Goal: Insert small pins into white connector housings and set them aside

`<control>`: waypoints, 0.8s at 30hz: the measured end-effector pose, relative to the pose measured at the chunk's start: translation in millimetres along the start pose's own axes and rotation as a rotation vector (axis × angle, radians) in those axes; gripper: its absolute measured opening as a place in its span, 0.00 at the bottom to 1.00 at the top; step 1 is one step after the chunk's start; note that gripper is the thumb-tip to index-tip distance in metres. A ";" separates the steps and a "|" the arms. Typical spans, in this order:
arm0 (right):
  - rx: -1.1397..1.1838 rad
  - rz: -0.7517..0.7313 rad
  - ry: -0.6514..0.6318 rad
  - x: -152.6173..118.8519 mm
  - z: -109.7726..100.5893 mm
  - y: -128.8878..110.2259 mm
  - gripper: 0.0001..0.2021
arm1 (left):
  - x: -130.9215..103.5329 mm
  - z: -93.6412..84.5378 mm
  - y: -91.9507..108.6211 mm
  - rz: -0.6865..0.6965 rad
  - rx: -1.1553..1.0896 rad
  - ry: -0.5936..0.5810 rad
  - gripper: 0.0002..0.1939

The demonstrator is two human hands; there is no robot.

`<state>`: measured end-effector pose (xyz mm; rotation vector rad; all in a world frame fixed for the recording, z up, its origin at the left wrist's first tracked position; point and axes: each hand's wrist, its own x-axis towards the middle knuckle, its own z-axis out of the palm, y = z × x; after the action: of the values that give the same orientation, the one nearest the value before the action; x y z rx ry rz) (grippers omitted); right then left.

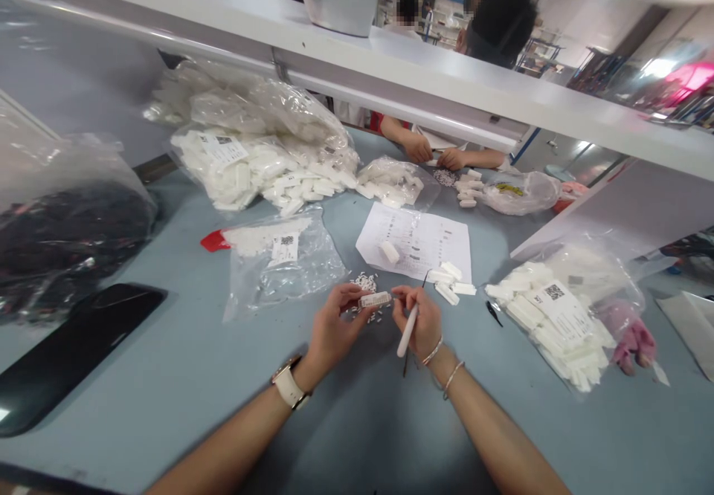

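Between thumb and fingers, my left hand [337, 324] pinches a small white plastic housing [374, 299], its slotted inner face turned up. My right hand [422, 318], just right of it, is closed around a thin tool with a white handle [407, 331] and a dark slender shaft. Whether its fingertips also pinch a tiny part I cannot make out. Behind and below the housing lies a scatter of tiny white pieces [364, 282]. Several white plastic blocks [451, 284] rest at the near right corner of a printed sheet [416, 242], and one more block [390, 252] lies on the sheet.
Clear bags of white parts stand at the back left [251, 168] and right [563, 316]. A flat labelled bag [285, 257] lies beside a red scoop [214, 240]. At left are a black phone-like slab [72, 361] and a dark-filled bag [67, 220]. Another person's hands [435, 153] work across the table.
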<state>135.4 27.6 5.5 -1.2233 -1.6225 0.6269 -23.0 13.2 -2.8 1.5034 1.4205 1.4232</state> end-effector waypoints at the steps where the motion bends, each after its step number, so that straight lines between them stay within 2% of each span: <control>1: -0.010 0.014 0.001 0.7 -0.2 -1.0 0.09 | 0.1 -0.2 -0.1 -0.012 -0.006 -0.002 0.16; 5: 0.030 0.113 0.004 3.0 -1.8 -5.1 0.10 | 0.7 -0.8 -1.0 -0.026 -0.012 0.002 0.15; 10: 0.242 0.276 -0.028 3.9 -2.6 -4.1 0.13 | 1.6 -0.9 -3.4 -0.040 -0.018 0.026 0.15; 13: 0.292 0.308 -0.042 4.3 -1.7 -4.7 0.14 | 1.8 -0.9 -3.0 -0.050 -0.025 0.019 0.15; 18: 0.199 0.271 -0.058 7.3 -3.3 -3.4 0.13 | 2.1 -1.4 -1.0 -0.058 -0.030 0.027 0.16; 24: -0.011 0.245 -0.248 6.6 -5.9 8.4 0.09 | 2.8 -2.3 -2.7 -0.071 -0.035 0.028 0.16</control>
<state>144.1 35.9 3.4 -1.4094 -1.6912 0.9557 -26.4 15.9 -4.1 1.4028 1.4441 1.4239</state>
